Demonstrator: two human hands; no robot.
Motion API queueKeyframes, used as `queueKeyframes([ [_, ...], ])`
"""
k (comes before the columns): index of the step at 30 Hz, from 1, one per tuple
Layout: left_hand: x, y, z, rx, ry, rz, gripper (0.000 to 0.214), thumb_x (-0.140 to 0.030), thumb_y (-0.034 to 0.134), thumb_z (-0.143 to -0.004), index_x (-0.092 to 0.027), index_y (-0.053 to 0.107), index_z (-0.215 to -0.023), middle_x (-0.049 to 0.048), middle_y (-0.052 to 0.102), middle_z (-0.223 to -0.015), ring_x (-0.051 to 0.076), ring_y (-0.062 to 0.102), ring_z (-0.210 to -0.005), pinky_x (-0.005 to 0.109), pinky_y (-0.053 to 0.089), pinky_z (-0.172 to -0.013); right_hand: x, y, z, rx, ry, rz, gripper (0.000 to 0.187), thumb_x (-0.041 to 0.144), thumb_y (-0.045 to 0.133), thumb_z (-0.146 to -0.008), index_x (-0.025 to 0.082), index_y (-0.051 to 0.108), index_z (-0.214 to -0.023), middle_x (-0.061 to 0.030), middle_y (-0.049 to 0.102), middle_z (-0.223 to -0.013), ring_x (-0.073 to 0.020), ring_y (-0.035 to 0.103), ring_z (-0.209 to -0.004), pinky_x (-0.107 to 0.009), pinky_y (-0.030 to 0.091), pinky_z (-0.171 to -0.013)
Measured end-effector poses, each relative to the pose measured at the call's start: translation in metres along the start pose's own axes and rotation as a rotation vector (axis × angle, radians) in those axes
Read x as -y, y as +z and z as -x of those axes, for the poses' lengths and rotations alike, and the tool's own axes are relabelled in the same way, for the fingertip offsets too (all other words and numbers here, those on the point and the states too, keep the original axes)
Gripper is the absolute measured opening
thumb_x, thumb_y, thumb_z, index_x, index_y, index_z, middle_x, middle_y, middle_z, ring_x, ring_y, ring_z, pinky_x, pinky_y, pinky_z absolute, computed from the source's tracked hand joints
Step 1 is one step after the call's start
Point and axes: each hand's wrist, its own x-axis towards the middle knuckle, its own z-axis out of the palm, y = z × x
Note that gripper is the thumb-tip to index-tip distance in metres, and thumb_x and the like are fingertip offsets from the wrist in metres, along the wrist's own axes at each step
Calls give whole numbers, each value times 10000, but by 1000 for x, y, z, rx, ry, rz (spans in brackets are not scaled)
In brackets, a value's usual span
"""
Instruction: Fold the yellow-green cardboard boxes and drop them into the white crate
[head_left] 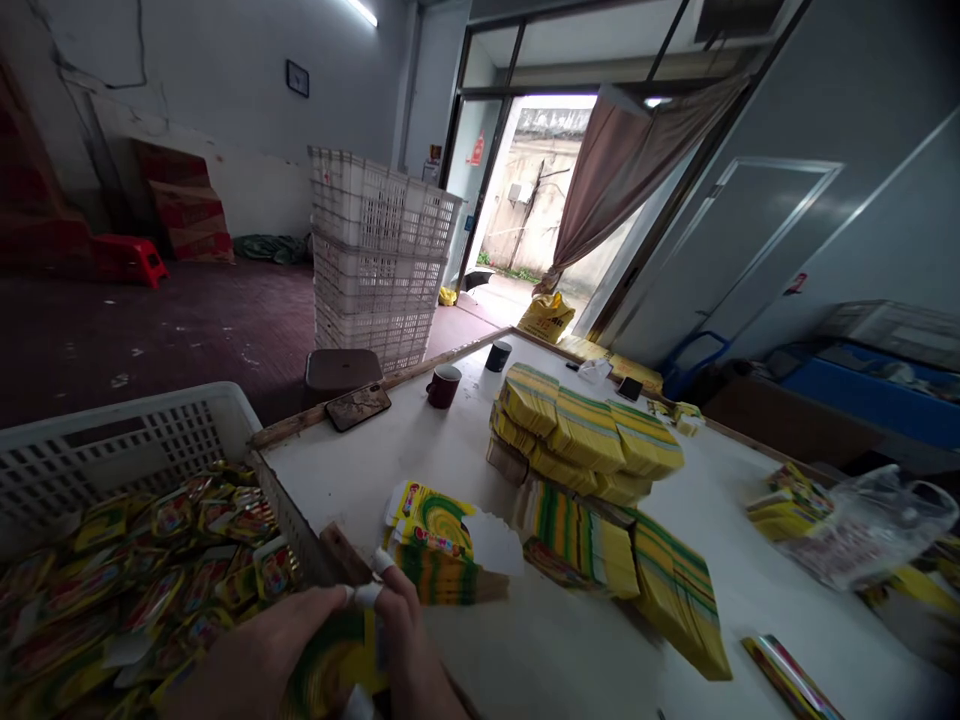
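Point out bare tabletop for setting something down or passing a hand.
White table: bare between the phone, maroon mug and nearest carton pile; another lane between the carton stacks and the plastic bag. Also near side, between right hand and stacks. Crowded: mid-table, with the stacks; crate at left, strewn with packs.

Yellow-and-green swirled carton [341, 655] (striped yellow stacks [589, 435], too), maroon mug [444, 388].

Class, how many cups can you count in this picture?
2. The dark red cup stands on the white table, right of the phone; the black cup stands farther back. Others could be hidden behind the yellow stack.
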Motion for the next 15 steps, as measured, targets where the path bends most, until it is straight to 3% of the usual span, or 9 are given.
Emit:
queueKeyframes([
  [4,-10,-15,0,27,-60,-73,515,-289,612,-709,-243,576,-1220,43,656,-1211,237,631,-1085,295,520,-919,18,-11,-1,48,-47,-4,674,257,645,-784,176,352,-1385,-153,378,-1460,-270,320,-1393,-381,344,-1106],
  [7,4,-20,-1,-40,-78,-242,533,-282,602,-712,-212,559,-1239,89,631,-1235,304,581,-1143,414,477,-957,10,-32,-4,-106,22,85,752,358,717,-760,159,348,-1384,-179,431,-1412,-306,401,-1334,-415,393,-1068],
  [10,19,-19,-1,-192,-77,-482,580,-259,598,-690,-135,549,-1255,180,500,-1377,414,420,-1282,582,351,-1014,-12,-60,-10,-392,94,301,436,303,599,-855,181,469,-1253,-142,594,-1200,-277,559,-1135,-438,457,-976],
  [12,23,-15,-1,-208,-51,-507,614,-318,627,-701,-129,535,-1278,184,417,-1447,415,352,-1329,590,312,-1039,-28,-75,-15,-404,116,449,346,239,535,-873,176,501,-1212,-132,619,-1127,-278,569,-1075,-441,475,-926],
  [15,18,-4,3,-53,-40,-373,629,-382,657,-722,-217,522,-1315,117,443,-1446,356,379,-1330,525,341,-1063,-41,-84,-21,-310,177,571,321,137,478,-852,164,538,-1166,-113,641,-1045,-273,577,-996,-434,488,-877],
])
